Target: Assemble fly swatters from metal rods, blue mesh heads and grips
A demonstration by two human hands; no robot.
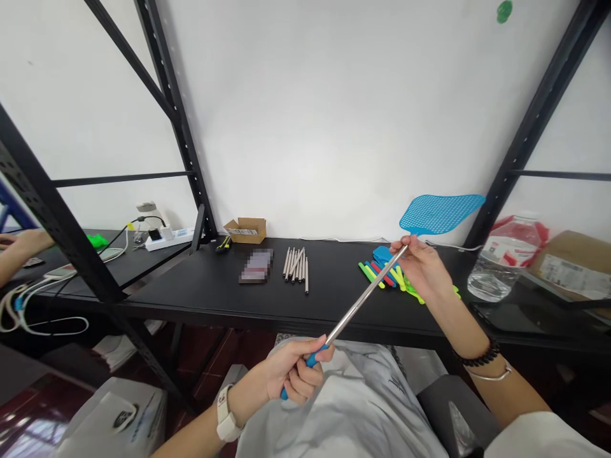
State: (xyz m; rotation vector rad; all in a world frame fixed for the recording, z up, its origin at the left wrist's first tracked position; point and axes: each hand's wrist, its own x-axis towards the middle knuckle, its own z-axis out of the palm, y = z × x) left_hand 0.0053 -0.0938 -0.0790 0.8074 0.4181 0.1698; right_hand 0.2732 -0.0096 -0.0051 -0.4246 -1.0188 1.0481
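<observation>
A fly swatter (442, 213) with a blue perforated head and a metal telescopic rod is held at a slant over the front of the black table. My left hand (300, 372) wraps around its blue handle, low above my lap. Up at the other end, my right hand (420, 261) pinches the rod just under the head. Behind that hand lie coloured plastic pieces (391, 272) in green, red, blue and yellow, partly hidden by it. Several metal rods (296, 266) lie in a bunch near the middle of the table.
A small open cardboard box (248, 230), a yellow-black cutter (223, 244) and a blurred phone-like item (256, 266) lie left of the rods. On the right stand a large water bottle (499, 261) and a cardboard carton (573, 267). Another person's hand (28, 245) shows far left, beyond a black post (57, 210).
</observation>
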